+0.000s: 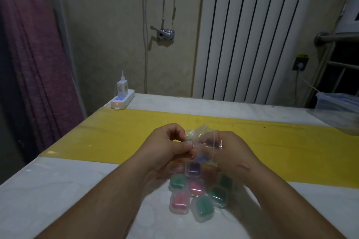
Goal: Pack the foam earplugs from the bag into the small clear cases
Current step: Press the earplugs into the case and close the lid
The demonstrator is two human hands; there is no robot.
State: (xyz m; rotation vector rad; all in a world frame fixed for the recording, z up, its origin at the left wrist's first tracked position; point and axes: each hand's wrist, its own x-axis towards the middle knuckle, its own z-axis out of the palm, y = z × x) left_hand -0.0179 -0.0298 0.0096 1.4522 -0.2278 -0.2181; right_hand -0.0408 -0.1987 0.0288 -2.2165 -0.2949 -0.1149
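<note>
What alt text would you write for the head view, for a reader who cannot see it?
A person's left hand and right hand hold a clear bag over a cluster of clear cases holding pink, green and purple earplugs, on a white and yellow table. A power strip sits at its far left corner.

cases (196, 196) clustered below, bare tabletop (77, 190) leftward

On the table (77, 190), cases (196, 187) beneath the bag (206, 138) between left hand (167, 147) and right hand (233, 153); power strip (122, 99) at far-left corner.
</note>
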